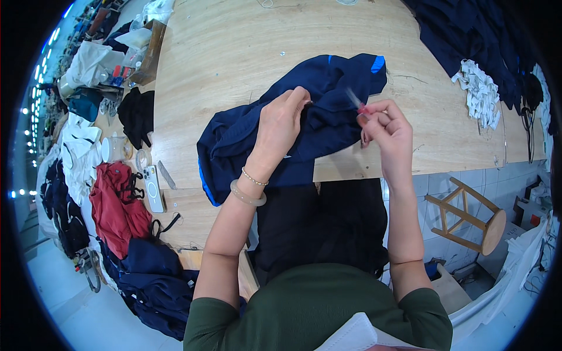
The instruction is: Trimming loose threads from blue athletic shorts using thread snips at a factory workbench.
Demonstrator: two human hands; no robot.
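A navy blue garment (328, 88) with bright blue patches lies bunched on the wooden table in front of me. My left hand (282, 120) is closed on it, thumb and fingers pinching the cloth near its middle. Just right of the cloth, my right hand (383, 126) is raised, its fingers wrapped round a small tool with a reddish-pink handle (363, 110). The tool's thin pale tip is smeared by motion and points up and left toward the garment. Whether it is a seam ripper or snips I cannot make out.
On the left stand a phone (153, 188), a roll of tape (143, 159), a red garment (117, 202) and a wooden box (150, 52) of supplies. Dark cloth (468, 35) and a heap of white strips (479, 93) lie at the right. A wooden stool (494, 231) stands right.
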